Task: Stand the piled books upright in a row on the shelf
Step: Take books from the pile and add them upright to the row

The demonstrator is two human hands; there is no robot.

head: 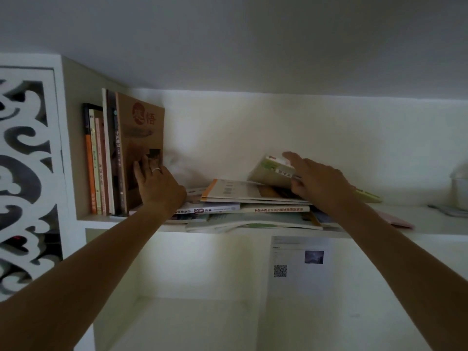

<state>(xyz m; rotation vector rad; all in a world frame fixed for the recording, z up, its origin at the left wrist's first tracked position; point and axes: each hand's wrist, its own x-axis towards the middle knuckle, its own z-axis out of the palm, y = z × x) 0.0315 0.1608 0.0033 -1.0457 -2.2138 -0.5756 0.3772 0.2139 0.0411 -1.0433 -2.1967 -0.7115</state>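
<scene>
Several books stand upright at the shelf's left end; the outermost is a brown-covered book (141, 138). My left hand (157, 183) presses flat against that brown cover with straight fingers, a ring on one finger. To the right lies a pile of flat books (248, 206) on the white shelf (379, 230). My right hand (314, 181) grips a pale green and white book (272, 171), whose left end is tilted up off the top of the pile.
A white carved panel (27, 173) borders the shelf on the left. A pink thin book (397, 220) and a clear container (459, 188) sit at the shelf's right. Below, a paper with a QR code (301, 264) hangs in the lower compartment.
</scene>
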